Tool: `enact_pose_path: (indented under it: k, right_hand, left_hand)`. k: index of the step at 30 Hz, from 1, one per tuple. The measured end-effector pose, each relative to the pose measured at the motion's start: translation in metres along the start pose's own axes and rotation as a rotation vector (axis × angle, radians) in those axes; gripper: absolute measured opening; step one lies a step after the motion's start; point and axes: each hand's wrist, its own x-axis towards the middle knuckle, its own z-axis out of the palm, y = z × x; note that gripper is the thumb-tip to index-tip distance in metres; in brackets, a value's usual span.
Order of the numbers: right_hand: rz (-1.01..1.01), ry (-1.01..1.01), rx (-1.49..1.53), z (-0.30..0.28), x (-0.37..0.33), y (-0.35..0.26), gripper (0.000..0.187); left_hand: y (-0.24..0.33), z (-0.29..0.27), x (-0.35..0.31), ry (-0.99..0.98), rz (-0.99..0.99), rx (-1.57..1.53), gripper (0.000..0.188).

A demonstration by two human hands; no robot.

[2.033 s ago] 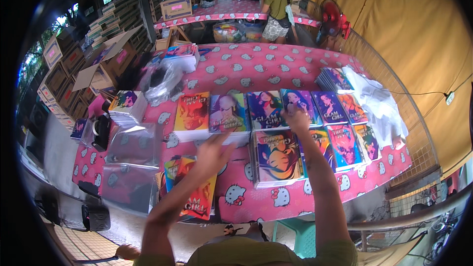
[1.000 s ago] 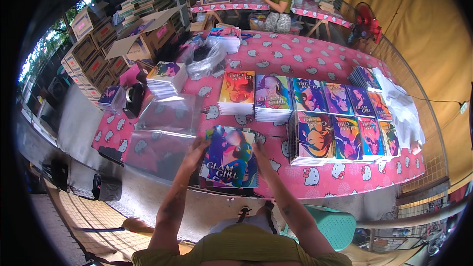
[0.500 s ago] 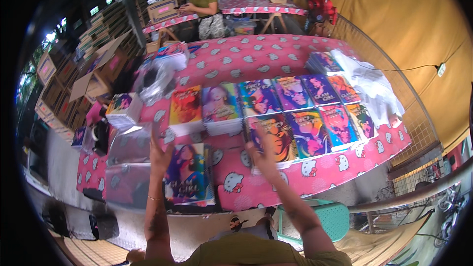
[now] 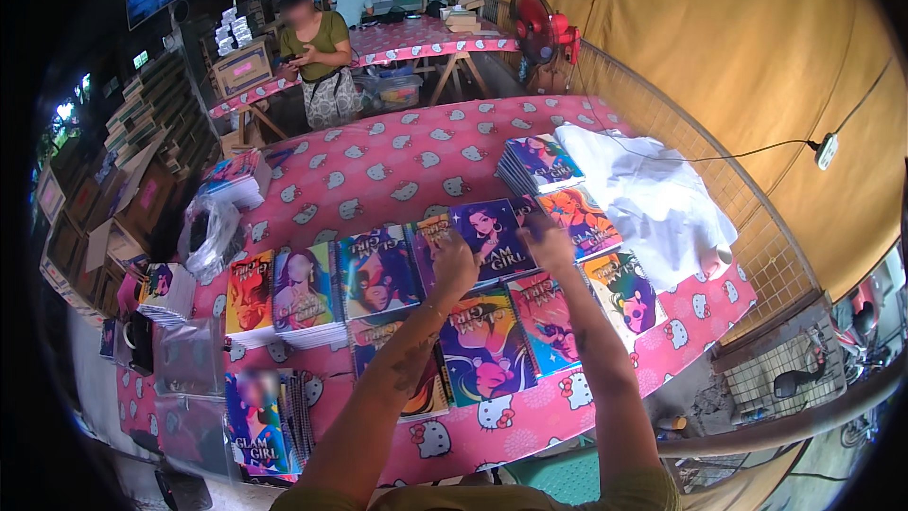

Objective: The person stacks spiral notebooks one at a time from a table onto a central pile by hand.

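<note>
Both my hands are at a purple spiral notebook point(image 4: 487, 232) with a drawn figure on its cover, over the back row of notebook stacks. My left hand point(image 4: 454, 263) closes on its left edge. My right hand point(image 4: 550, 244), slightly blurred, closes at its right edge. Part of another purple notebook point(image 4: 526, 209) shows behind my right hand. An orange notebook point(image 4: 579, 220) lies to the right. Nearer me lie a purple-and-yellow notebook point(image 4: 487, 352), a pink-and-blue one point(image 4: 547, 324) and a multicoloured one point(image 4: 624, 293). My left forearm partly hides a dark, orange-patterned notebook point(image 4: 426, 400).
A notebook pile point(image 4: 274, 421) stands by clear plastic sleeves point(image 4: 189, 360) at the near left. A crumpled plastic bag point(image 4: 210, 237) lies farther back. White sheeting point(image 4: 653, 203) covers the table's right side. Beyond stand a person point(image 4: 322, 57) and a red fan point(image 4: 541, 28).
My hands have moved from apart above the near side of the table to the purple notebook, which now lies over its neighbours. The view has shifted rightward.
</note>
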Motion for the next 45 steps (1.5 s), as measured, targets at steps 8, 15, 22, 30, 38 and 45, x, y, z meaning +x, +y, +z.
enact_pose_path:
  k: [8, 15, 22, 30, 38, 45]
  right_hand:
    - [-0.188, 0.172, 0.013, -0.039, 0.036, 0.053, 0.023]
    - [-0.112, 0.19, 1.22, -0.048, -0.173, -0.113, 0.03]
    - [-1.202, 0.068, 0.659, 0.112, -0.303, -0.302, 0.049]
    - [-0.637, 0.004, 0.78, 0.089, -0.326, -0.242, 0.046]
    - [0.02, 0.589, 0.103, -0.026, -0.175, 0.067, 0.037]
    - [0.512, 0.226, -0.157, -0.105, -0.159, 0.265, 0.062]
  left_hand:
    - [-0.023, -0.055, 0.029, -0.266, -0.097, -1.0, 0.03]
    - [-0.192, -0.26, -0.133, 0.552, -0.06, -1.365, 0.049]
    - [-0.334, -0.341, -0.281, 0.671, -0.202, -0.671, 0.053]
    - [-0.278, -0.298, -0.328, 0.443, -0.208, 0.39, 0.061]
    - [0.032, -0.099, -0.22, 0.038, 0.848, -0.29, 0.083]
    - [0.112, 0.026, -0.182, -0.114, 0.986, -0.481, 0.06]
